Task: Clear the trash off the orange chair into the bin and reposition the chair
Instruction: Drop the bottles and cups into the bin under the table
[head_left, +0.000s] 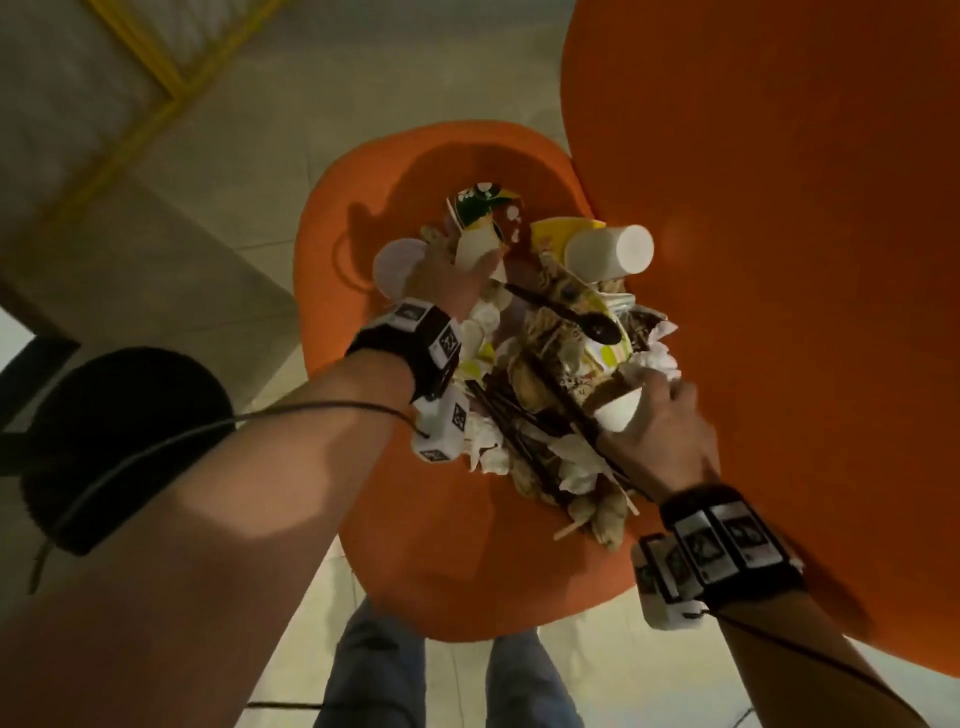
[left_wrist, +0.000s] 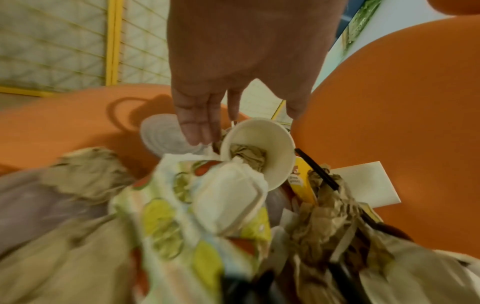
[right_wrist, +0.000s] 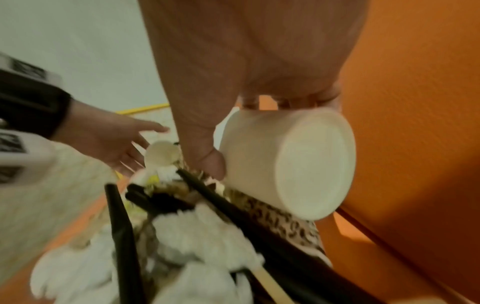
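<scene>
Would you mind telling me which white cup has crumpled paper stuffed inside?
The white cup by the left hand; its mouth shows brown paper, unlike the cup in the right hand.

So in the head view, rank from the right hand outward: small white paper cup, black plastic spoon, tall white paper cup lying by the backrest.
1. Small white paper cup, gripped by the right hand.
2. Black plastic spoon, mid-pile.
3. Tall white paper cup, far side.

I see both forearms extended forward and down. My left hand (head_left: 447, 280) reaches out with fingers straight and loosely spread. My right hand (head_left: 670, 431) is curled, thumb and fingers gripping.
</scene>
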